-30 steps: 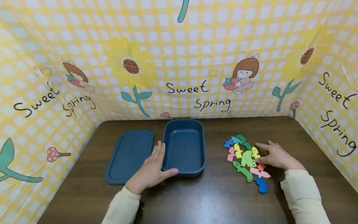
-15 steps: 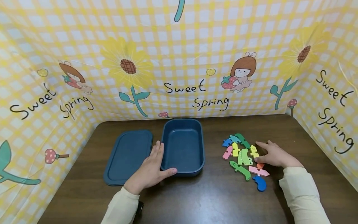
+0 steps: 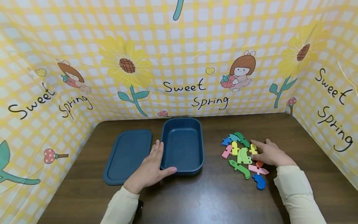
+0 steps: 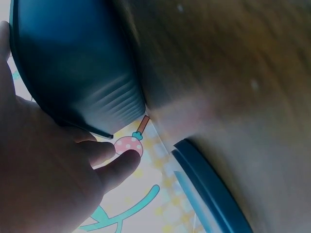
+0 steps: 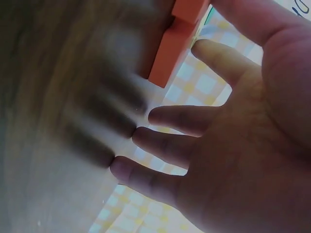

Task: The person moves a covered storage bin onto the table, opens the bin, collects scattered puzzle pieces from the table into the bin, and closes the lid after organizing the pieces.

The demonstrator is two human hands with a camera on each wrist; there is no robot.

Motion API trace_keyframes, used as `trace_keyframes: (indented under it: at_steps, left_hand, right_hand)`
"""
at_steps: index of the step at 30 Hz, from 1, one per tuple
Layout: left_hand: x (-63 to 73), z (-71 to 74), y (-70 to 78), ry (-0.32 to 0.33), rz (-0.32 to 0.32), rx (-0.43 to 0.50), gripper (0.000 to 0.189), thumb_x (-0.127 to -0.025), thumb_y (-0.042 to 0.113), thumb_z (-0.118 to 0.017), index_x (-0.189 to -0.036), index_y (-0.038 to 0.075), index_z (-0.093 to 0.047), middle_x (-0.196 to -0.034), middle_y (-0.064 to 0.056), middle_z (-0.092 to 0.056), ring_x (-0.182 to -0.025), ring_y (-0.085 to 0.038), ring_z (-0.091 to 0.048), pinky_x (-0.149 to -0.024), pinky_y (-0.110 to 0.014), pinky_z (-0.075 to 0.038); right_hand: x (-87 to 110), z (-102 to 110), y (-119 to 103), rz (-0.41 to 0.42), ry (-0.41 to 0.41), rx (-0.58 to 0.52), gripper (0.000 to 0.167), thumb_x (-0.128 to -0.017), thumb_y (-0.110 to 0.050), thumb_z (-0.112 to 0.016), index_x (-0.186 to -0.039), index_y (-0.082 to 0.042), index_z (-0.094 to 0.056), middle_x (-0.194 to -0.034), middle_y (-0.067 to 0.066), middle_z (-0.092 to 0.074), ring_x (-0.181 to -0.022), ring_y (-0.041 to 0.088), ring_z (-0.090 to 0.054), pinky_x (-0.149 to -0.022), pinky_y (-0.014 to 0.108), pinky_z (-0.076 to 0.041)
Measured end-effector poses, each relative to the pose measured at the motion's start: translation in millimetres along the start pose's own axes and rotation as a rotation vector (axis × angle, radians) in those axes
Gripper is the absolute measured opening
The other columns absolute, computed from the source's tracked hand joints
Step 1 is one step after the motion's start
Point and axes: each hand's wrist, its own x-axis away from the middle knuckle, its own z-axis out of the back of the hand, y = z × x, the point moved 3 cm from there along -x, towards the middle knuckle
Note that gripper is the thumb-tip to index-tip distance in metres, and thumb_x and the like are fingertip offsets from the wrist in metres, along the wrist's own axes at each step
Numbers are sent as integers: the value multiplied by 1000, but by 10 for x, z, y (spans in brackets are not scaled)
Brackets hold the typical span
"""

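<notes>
My left hand (image 3: pixel 148 169) rests against the left side of a dark blue rectangular box (image 3: pixel 183 172), fingers straight and thumb at its front corner. In the left wrist view, the fingers lie along the box wall (image 4: pixel 77 63). My right hand (image 3: pixel 275 154) is at the right edge of a group of puzzle pieces, thumb and index finger on either side of a small yellow puzzle piece (image 3: pixel 253 149), pinching it. An orange piece (image 5: pixel 167 53) lies just beside these fingers in the right wrist view. The other three fingers are spread, tips at the tabletop.
Around the yellow piece lie a light green piece with an animal face (image 3: pixel 244 156), a long green piece (image 3: pixel 239 169), a pink piece (image 3: pixel 258 170), a blue piece (image 3: pixel 259 182) and several others. A blue lid (image 3: pixel 127 157) lies flat left of the box. Checked cloth (image 3: pixel 179 56) walls the table (image 3: pixel 195 202).
My right hand has moved slightly left, its thumb and index finger closer about the yellow piece. The light green piece has shifted left, away from the yellow one. My left hand stays at the box.
</notes>
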Motion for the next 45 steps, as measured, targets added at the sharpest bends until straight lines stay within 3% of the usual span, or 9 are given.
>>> trace_keyframes:
  at_steps: [10, 19, 24, 28, 38, 45]
  left_hand:
    - [0, -8, -1, -1, 0, -5, 115, -89, 71, -59, -161, 3, 0, -167, -16, 7, -152, -34, 4, -114, -65, -14]
    - [-9, -2, 3, -10, 10, 0, 112, -92, 62, -64, -161, 5, 2, -167, -12, 12, -153, -32, 6, -114, -65, -13]
    - [-9, 2, -2, -12, 12, 3, 112, -91, 63, -64, -161, 5, 2, -166, -10, 14, -152, -32, 6, -114, -66, -13]
    - [-6, 2, -2, -13, 12, 6, 113, -91, 63, -64, -161, 5, 2, -166, -10, 14, -152, -32, 6, -114, -66, -13]
    - [-7, 1, -7, -4, 6, -2, 112, -91, 61, -65, -162, 5, 1, -167, -12, 11, -152, -34, 5, -113, -67, -14]
    - [-1, 8, 2, 3, 13, -18, 110, -92, 61, -65, -162, 6, 0, -167, -13, 9, -152, -33, 5, -112, -68, -14]
  right_hand:
    - [33, 28, 32, 3, 20, -39, 86, -88, -42, -76, -151, 2, -38, -145, 53, -16, -130, 70, -21, -93, 83, -24]
    - [10, 52, 75, 9, 57, -22, 75, -85, -39, -80, -141, 3, -52, -144, 50, -24, -128, 69, -28, -90, 84, -25]
    - [-12, 64, 64, 44, 114, -73, 74, -84, -43, -81, -131, 9, -57, -143, 46, -31, -127, 63, -35, -97, 75, -32]
    - [-9, 86, 35, 93, 153, -127, 78, -85, -49, -78, -132, 10, -56, -145, 42, -33, -129, 60, -35, -99, 71, -34]
    - [9, 157, -116, 141, 254, -266, 77, -87, -50, -78, -139, 0, -52, -163, 30, -5, -140, 59, -19, -101, 76, -26]
    - [46, 183, -254, 162, 287, -321, 73, -87, -47, -79, -138, 0, -54, -166, 20, 12, -143, 59, -11, -101, 77, -24]
